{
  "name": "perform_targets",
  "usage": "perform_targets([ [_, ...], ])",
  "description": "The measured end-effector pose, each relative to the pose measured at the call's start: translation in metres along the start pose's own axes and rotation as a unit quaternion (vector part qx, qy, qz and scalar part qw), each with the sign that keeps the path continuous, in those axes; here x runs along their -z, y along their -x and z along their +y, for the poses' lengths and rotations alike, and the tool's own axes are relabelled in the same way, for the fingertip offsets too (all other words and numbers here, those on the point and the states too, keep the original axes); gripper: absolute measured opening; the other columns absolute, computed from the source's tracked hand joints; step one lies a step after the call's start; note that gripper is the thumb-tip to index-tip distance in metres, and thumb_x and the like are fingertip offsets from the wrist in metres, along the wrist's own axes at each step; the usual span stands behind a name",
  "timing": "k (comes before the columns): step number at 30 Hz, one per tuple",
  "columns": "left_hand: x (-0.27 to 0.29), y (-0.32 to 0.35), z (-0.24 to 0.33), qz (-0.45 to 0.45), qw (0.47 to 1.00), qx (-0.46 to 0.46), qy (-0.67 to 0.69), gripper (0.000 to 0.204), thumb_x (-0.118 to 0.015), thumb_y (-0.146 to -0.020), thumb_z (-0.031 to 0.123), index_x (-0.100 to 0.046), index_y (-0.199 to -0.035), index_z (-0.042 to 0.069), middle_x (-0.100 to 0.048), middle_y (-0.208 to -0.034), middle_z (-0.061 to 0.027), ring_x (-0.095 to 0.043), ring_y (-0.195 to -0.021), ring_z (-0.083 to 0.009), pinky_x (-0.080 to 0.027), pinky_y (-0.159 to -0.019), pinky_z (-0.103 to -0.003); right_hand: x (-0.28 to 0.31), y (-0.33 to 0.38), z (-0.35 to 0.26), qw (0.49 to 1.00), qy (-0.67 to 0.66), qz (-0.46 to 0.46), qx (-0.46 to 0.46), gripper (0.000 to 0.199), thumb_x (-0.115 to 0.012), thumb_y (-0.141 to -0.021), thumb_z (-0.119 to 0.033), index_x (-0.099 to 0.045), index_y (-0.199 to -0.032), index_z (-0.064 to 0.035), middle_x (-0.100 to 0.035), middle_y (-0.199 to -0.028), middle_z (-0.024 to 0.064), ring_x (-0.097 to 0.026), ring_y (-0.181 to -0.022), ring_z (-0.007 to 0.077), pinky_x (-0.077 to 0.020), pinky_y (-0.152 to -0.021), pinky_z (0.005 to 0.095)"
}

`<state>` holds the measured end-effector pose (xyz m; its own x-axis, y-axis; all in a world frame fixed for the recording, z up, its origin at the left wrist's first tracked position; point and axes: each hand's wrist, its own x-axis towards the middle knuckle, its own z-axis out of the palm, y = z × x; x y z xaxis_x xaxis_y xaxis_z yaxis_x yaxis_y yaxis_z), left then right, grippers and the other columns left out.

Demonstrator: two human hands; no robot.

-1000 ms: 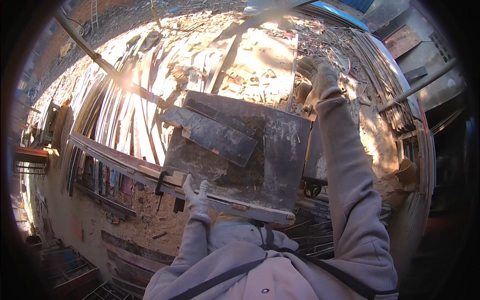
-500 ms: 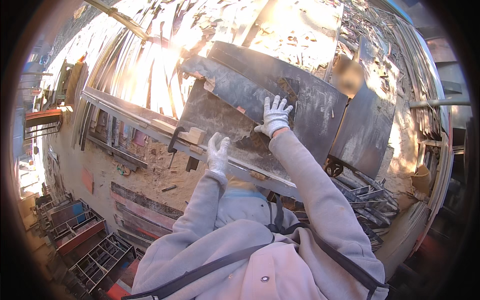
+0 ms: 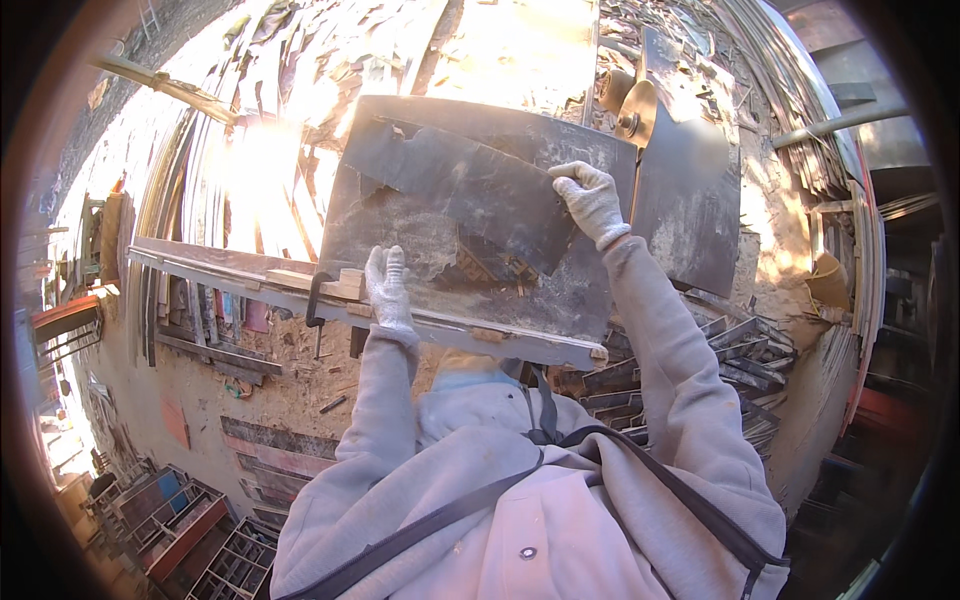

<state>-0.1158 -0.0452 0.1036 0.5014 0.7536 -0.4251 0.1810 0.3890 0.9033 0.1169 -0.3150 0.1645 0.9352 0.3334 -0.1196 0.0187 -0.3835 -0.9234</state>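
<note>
A torn, dark sheet (image 3: 450,185) with ragged edges lies over a dark, scuffed tabletop (image 3: 585,290). My right hand (image 3: 592,203), in a pale work glove, is closed with its fingers curled at the sheet's right end. At the near left of the tabletop, my left hand (image 3: 390,290) is gloved too, its fingers stretched upward with nothing in them. Beside it sit a small wood block (image 3: 350,283) and a black clamp (image 3: 317,300) on a long rail (image 3: 230,280). Reddish scraps show through a gap near the sheet's lower edge.
A round saw blade (image 3: 637,112) stands upright beyond my right hand, by a second dark panel (image 3: 690,205). Wood offcuts (image 3: 330,50) lie heaped at the far side. Metal frames (image 3: 640,385) are piled at the near right, and stacked strips (image 3: 275,445) lie at the near left.
My right hand went from spread flat on the sheet to closed at its right end. The sheet has shifted and now covers more of the tabletop's middle. My left hand's fingers have straightened. The view turned.
</note>
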Motion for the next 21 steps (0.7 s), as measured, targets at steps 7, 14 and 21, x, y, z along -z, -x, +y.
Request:
perform_targets([
  [7,-0.016,-0.007,0.055,-0.099,0.945,0.167,0.263,0.059,-0.077,-0.096,0.041,-0.063,-0.134,-0.003,-0.07,-0.128,-0.0161,-0.065,-0.122,-0.0301,-0.054,-0.108,-0.043,0.101,0.1,0.019,0.971,-0.167,-0.059,-0.161,0.033,-0.076,-0.093,-0.008,-0.073,-0.125,-0.0012,-0.076,-0.105,0.0018,-0.069,-0.094,0.0096,-0.0547,-0.091,0.0259],
  [14,-0.019,0.031,-0.003,-0.223,0.899,0.211,0.312,0.045,-0.081,-0.092,0.021,-0.067,-0.13,0.0,-0.073,-0.127,-0.0129,-0.068,-0.119,-0.0301,-0.052,-0.112,-0.044,0.129,0.205,0.109,0.953,-0.23,0.073,-0.182,0.044,-0.075,-0.098,-0.009,-0.062,-0.139,-0.0033,-0.07,-0.123,0.0034,-0.064,-0.114,0.0127,-0.0513,-0.101,0.0281],
  [21,0.012,0.015,-0.04,-0.185,0.924,0.209,0.26,0.04,-0.078,-0.092,0.004,-0.066,-0.13,0.005,-0.072,-0.129,-0.0102,-0.069,-0.116,-0.0277,-0.057,-0.104,-0.043,0.151,0.246,0.156,0.953,-0.167,0.193,-0.162,0.03,-0.076,-0.098,-0.009,-0.069,-0.126,-0.0052,-0.073,-0.116,0.0028,-0.065,-0.107,0.0123,-0.0512,-0.097,0.0283],
])
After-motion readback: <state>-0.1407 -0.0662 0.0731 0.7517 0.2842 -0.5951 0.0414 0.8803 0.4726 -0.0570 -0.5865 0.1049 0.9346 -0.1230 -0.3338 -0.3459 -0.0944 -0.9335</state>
